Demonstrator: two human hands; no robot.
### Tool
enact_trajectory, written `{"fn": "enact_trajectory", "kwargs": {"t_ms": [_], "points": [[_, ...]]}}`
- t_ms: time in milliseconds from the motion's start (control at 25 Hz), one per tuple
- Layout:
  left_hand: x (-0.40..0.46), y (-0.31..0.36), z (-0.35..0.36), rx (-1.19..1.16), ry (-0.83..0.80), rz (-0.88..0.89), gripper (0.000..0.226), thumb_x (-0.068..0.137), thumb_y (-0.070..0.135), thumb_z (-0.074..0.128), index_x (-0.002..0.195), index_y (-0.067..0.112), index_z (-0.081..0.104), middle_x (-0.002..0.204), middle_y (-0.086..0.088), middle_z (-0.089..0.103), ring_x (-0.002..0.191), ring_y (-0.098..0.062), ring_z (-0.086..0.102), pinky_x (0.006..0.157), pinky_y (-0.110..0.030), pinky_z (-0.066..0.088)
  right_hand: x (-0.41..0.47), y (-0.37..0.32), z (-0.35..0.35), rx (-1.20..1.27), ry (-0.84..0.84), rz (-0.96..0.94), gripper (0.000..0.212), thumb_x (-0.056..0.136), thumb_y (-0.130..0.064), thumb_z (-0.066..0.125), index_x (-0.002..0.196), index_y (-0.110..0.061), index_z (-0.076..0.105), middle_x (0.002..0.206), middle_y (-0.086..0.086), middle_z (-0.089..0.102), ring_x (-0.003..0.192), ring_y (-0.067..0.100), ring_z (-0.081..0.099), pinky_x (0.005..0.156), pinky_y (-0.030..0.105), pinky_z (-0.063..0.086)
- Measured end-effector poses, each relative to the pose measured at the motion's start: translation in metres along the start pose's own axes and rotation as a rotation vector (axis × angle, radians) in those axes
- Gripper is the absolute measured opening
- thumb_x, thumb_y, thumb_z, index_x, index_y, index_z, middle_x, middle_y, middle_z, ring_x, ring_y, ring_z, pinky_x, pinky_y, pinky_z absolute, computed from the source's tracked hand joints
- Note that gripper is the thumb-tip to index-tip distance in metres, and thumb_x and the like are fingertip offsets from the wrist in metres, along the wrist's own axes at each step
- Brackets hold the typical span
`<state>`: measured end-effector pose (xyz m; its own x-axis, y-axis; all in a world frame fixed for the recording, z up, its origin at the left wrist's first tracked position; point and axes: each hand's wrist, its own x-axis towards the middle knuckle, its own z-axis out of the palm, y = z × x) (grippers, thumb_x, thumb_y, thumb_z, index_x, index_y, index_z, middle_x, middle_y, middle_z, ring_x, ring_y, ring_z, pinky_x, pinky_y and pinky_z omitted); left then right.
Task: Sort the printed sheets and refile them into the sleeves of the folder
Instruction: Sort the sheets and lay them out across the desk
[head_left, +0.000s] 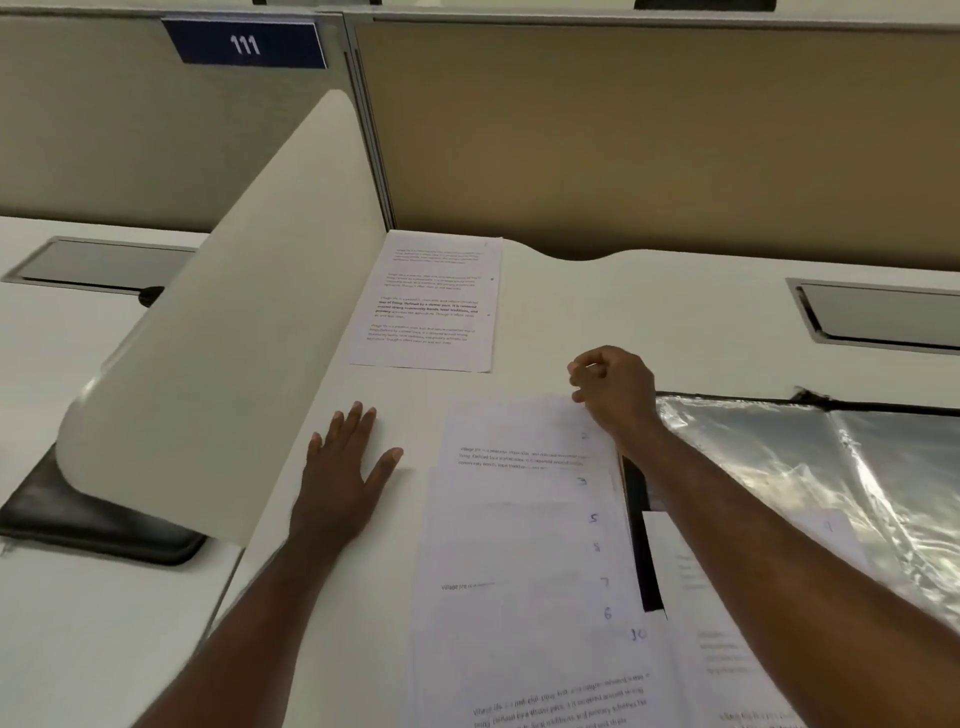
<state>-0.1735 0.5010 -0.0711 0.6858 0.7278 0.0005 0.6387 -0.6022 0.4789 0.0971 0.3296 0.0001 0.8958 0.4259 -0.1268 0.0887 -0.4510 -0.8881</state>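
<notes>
Several printed sheets (524, 551) lie fanned down the white desk (675, 322), each with a handwritten number at its right edge. My right hand (613, 389) hovers at the fan's top right corner with fingers curled; whether it pinches a sheet corner I cannot tell. My left hand (343, 467) rests flat on the desk, fingers spread, left of the fan. One printed sheet (431, 301) lies apart near the divider. The open folder (841, 467) with shiny clear sleeves lies at the right, under my right forearm, and a sheet (691, 571) lies on it.
A white curved divider panel (228, 322) rises at the left, with a black pad (93, 525) beyond it on the neighbouring desk. Tan partition walls (649, 135) close the back. A grey cable hatch (878, 317) sits in the desk at far right.
</notes>
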Motion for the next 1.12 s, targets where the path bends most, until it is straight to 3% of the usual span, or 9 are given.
{"fn": "enact_trajectory", "kwargs": {"t_ms": [80, 160, 240, 320, 480, 720, 1120], "points": [[-0.017, 0.009, -0.001, -0.051, 0.011, 0.029, 0.085, 0.083, 0.073, 0.023, 0.154, 0.025, 0.024, 0.161, 0.010, 0.013, 0.148, -0.005, 0.002, 0.121, -0.036, -0.001, -0.007, 0.015, -0.037, -0.092, 0.070, -0.048, 0.006, 0.086, -0.018, 0.066, 0.089, -0.013, 0.068, 0.079, 0.001, 0.070, 0.073, 0.020, 0.068, 0.074, 0.033, 0.054], [-0.042, 0.026, 0.002, -0.076, -0.017, 0.056, 0.083, 0.084, 0.072, 0.024, 0.153, 0.026, 0.024, 0.159, 0.014, 0.011, 0.147, -0.003, 0.001, 0.121, -0.037, -0.002, -0.019, 0.028, -0.063, -0.108, 0.079, -0.043, 0.006, 0.086, -0.017, 0.066, 0.090, -0.014, 0.067, 0.081, 0.001, 0.069, 0.072, 0.017, 0.067, 0.072, 0.031, 0.055], [-0.074, 0.046, 0.008, -0.090, -0.070, 0.097, 0.084, 0.084, 0.075, 0.025, 0.154, 0.027, 0.024, 0.158, 0.016, 0.010, 0.147, -0.003, 0.001, 0.121, -0.037, -0.003, -0.041, 0.037, -0.076, -0.114, 0.023, -0.039, 0.007, 0.086, -0.016, 0.067, 0.093, -0.012, 0.067, 0.081, 0.001, 0.068, 0.067, 0.012, 0.064, 0.066, 0.022, 0.052], [-0.100, 0.064, 0.015, -0.073, -0.138, 0.150, 0.089, 0.083, 0.080, 0.021, 0.154, 0.028, 0.022, 0.159, 0.014, 0.010, 0.149, -0.006, 0.001, 0.121, -0.038, -0.003, -0.063, 0.044, -0.075, -0.194, -0.073, -0.084, 0.011, 0.085, -0.016, 0.069, 0.095, -0.012, 0.069, 0.085, 0.000, 0.067, 0.072, 0.012, 0.062, 0.070, 0.019, 0.049], [-0.130, 0.079, 0.024, 0.013, -0.216, 0.209, 0.092, 0.081, 0.083, 0.019, 0.155, 0.028, 0.017, 0.161, 0.013, 0.002, 0.150, -0.009, -0.003, 0.122, -0.042, -0.002, -0.100, 0.052, -0.063, -0.366, -0.254, -0.186, 0.019, 0.084, -0.014, 0.072, 0.103, -0.014, 0.068, 0.083, -0.013, 0.058, 0.070, 0.001, 0.053, 0.063, 0.001, 0.035], [-0.160, 0.090, 0.020, 0.041, -0.287, 0.239, 0.098, 0.077, 0.085, 0.024, 0.156, 0.027, 0.015, 0.161, 0.012, 0.001, 0.149, -0.010, -0.006, 0.122, -0.040, -0.004, -0.129, 0.066, -0.077, -0.390, -0.187, -0.226, 0.024, 0.082, -0.013, 0.073, 0.105, -0.014, 0.067, 0.099, -0.005, 0.063, 0.080, 0.007, 0.057, 0.067, 0.004, 0.035], [-0.175, 0.098, 0.026, 0.095, -0.332, 0.274, 0.105, 0.073, 0.091, 0.019, 0.156, 0.028, 0.007, 0.161, 0.013, -0.008, 0.148, -0.009, -0.014, 0.122, -0.039, -0.006, -0.148, 0.078, -0.094, -0.367, -0.140, -0.206, 0.023, 0.083, -0.016, 0.072, 0.106, -0.015, 0.066, 0.101, -0.004, 0.064, 0.081, 0.010, 0.060, 0.066, 0.008, 0.038]]}}
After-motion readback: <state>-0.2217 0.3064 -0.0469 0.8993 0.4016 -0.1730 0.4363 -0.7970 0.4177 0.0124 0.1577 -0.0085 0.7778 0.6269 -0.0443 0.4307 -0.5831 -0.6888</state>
